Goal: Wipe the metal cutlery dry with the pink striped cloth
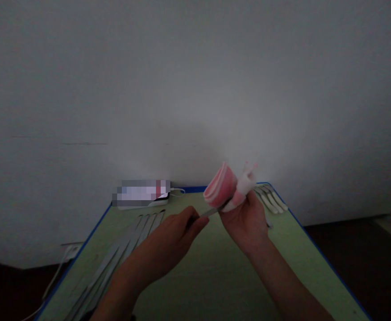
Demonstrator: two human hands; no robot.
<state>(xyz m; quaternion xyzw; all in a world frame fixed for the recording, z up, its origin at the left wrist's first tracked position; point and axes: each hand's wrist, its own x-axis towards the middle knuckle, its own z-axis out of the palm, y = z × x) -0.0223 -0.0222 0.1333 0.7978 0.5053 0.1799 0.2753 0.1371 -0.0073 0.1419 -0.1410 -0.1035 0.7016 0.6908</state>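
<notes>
Table edges: blue border around the green table (202,272); wall (195,89) just behind.
Room: tabletop shows between the forearms; grey strips (126,243) left, pale-handled utensils (272,200) far right.
Left hand (182,225): thumb and fingers pinching a slim grey piece (211,212).
Right hand (247,220): fingers closed around pink-and-white cloth (224,185), above the table's far part.
</notes>
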